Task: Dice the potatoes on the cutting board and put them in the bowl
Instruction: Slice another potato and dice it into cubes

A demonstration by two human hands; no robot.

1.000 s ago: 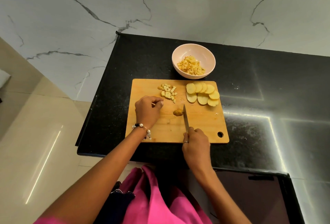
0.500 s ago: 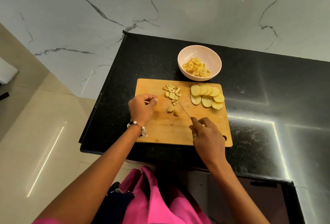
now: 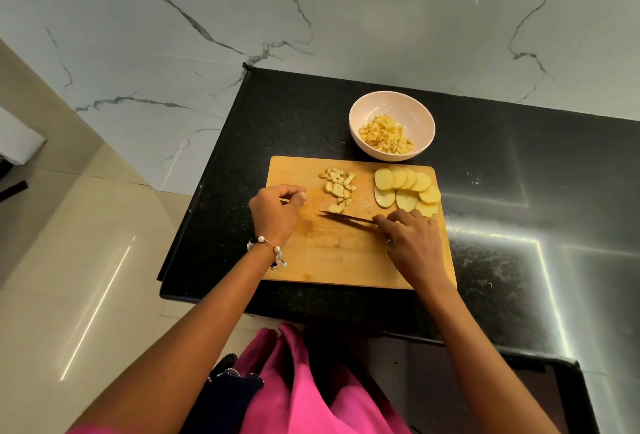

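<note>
The right hand (image 3: 414, 245) has its fingers curled round the handle of a knife (image 3: 347, 217), forefinger stretched forward toward the blade; the handle itself is hidden under the hand. The blade lies low over the board (image 3: 346, 260), pointing left, its tip just near of the closest diced pieces; whether it touches the wood cannot be told. The left hand (image 3: 275, 210) hovers over the board's left edge, fingers curled in with thumb and forefinger tips brought together; whether anything is pinched between them cannot be told. A bead bracelet (image 3: 268, 249) sits on that wrist. Just right of the left hand and far of the blade lies a small heap of dice (image 3: 338, 187), pale cubes loosely scattered. On the board's far right corner lies a fan of round slices (image 3: 408, 192), overlapping in two rows, just far of the right hand's knuckles. Beyond the board's far edge, apart from it, stands a pale bowl (image 3: 360, 115) holding a mound of diced potato (image 3: 385, 133). Board and bowl rest on a black counter (image 3: 519, 163) set against a white veined wall (image 3: 311, 18). A pink garment (image 3: 304, 392) shows at the near edge.
</note>
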